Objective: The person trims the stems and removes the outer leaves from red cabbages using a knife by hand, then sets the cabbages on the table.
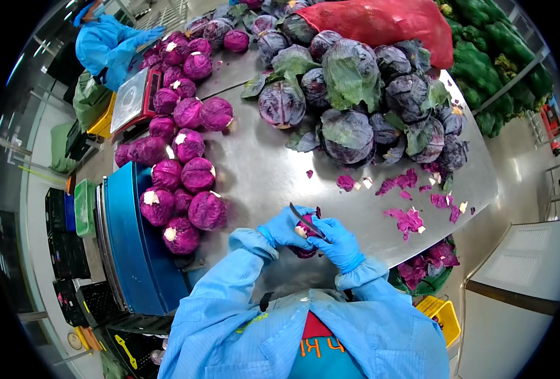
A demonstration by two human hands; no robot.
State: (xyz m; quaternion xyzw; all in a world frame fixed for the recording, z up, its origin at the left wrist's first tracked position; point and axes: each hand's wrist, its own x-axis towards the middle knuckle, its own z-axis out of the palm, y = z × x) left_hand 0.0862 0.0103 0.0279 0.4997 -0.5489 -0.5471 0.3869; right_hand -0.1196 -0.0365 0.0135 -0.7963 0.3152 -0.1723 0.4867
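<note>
Between my hands, close to my body, is a small purple cabbage [304, 252] with a pale cut patch. My left hand [285, 227] in a blue glove is closed around its left side. In my right hand [341, 245], also gloved, is a knife [304, 220], its dark curved blade lying across the cabbage. My fingers hide much of the cabbage and the knife's handle. To the left stand trimmed purple cabbages [206, 211] with white cut stems. Ahead to the right is a heap of untrimmed cabbages [347, 138] with dark outer leaves.
Leaf scraps [406, 221] litter the steel table [255, 170] at right. A green bin [426, 287] of leaves sits below its edge. A red net sack [381, 25] lies behind the heap. A scale [131, 100] stands at left, near a co-worker [106, 47] in blue.
</note>
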